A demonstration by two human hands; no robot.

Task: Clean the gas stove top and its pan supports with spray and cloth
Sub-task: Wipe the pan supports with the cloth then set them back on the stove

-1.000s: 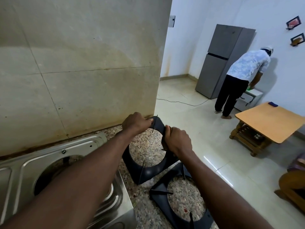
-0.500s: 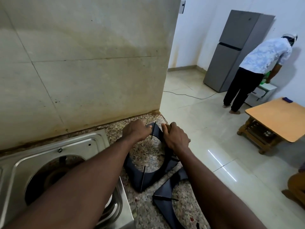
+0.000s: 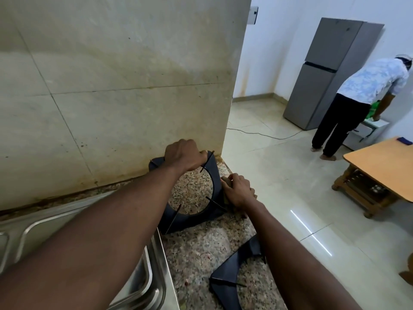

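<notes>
I'm standing in a home kitchen. My stainless-steel gas stove top (image 3: pixel 33 227) sits on a speckled granite tabletop (image 3: pixel 201 249) against a stained tiled wall (image 3: pixel 111 86). A black pan support (image 3: pixel 190 220) is off the stove on the granite, and a second pan support (image 3: pixel 232 271) lies nearer me. Past the wall's end, the glossy tiled floor (image 3: pixel 279 186) runs into a living space with a grey two-door refrigerator (image 3: pixel 321 81) and a low wooden table (image 3: pixel 380 166).

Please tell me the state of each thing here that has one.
Left hand, grips top edge of far pan support.
Right hand, presses cloth on its right side.
Far pan support, tilted up on counter.
Near pan support, lying flat, untouched.
Stove, steel top bare where visible.
Fridge, doors shut.
</notes>
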